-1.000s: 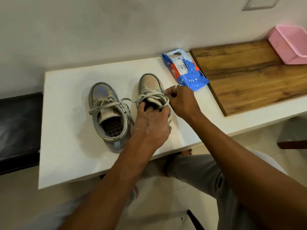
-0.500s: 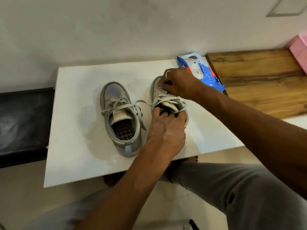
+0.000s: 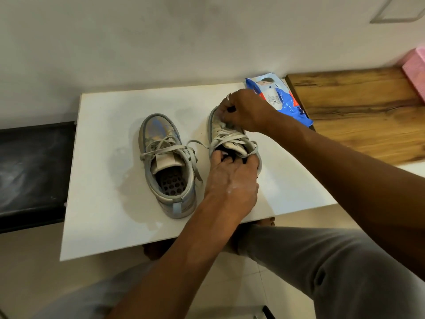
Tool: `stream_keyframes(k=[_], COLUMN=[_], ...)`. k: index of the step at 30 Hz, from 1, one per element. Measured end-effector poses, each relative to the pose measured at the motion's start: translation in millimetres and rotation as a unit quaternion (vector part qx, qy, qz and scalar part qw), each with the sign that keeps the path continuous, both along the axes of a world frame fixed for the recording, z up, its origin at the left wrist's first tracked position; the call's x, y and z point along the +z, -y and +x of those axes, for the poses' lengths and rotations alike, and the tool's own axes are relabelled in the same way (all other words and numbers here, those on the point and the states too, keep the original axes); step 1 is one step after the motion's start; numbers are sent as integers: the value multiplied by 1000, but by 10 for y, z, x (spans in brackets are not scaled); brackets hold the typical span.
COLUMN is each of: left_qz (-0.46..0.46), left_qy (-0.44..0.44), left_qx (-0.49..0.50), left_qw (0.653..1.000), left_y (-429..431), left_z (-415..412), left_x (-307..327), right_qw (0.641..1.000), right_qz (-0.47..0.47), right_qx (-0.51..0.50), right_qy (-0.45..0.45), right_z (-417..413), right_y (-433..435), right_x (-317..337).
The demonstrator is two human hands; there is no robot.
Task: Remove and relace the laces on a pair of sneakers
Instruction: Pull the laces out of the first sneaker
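Head: two sneakers point(image 3: 158, 132) point(image 3: 232, 140), two hands point(image 3: 232, 178) point(image 3: 247, 109).

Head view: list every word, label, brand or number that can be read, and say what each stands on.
On the blue packet: a white barcode label and a red band carry print, all too small and blurred to read.
On the free sneaker: no brand or text shows.
On the held sneaker: none shows on the visible part.
No other writing is in view, so nothing can be quoted.
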State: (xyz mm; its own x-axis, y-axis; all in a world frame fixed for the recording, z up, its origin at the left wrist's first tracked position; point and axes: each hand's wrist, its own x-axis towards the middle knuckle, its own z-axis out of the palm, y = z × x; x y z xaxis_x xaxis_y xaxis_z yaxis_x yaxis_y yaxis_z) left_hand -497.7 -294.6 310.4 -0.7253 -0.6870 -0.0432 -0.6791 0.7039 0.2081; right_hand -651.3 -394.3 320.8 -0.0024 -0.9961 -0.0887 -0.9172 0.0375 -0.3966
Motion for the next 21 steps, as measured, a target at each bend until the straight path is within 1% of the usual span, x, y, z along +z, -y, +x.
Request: stream_keyframes(k=[2,3,4,6,8,11,14,16,18,20,21], left_qz=[2,1,1,3,7,12,17,24,28,29,32], left_qy=[-1,2,5,10,10,8,11,14,14,15,18], left_qx=[-2,-1,-1,-1,-1,2,7,9,9,10,13], left_qw=[1000,1000,1000,1000,1000,1000,1000,1000,999,999,999], left_y=[10,13,15,13,12,10,2,4,-2,-5,-4], left_z=[4,3,-1,-8,-6,-2,-5,-4,-3,-3,-1], left_x=[-3,-4,1,5,12,22,34,43,54,69,73], right_qw=[998,998,999,999,996,979,961,953,954,963,973], right_qz=[29,29,17,-14,-11,19,20,-10,-38,-44,-46], right_qx=[31,27,18,19,73,197,255,264,247,213,182], right_qy=[36,39,27,-25,-42,-49,-107,-149,-167,-157,-138], right_z=[37,26,-5,-51,-11,89,74,45,27,37,40], right_y=[-18,1,40,102,103,56,96,146,169,144,119], right_x=[33,38,27,13,39,101,144,156,162,133,98])
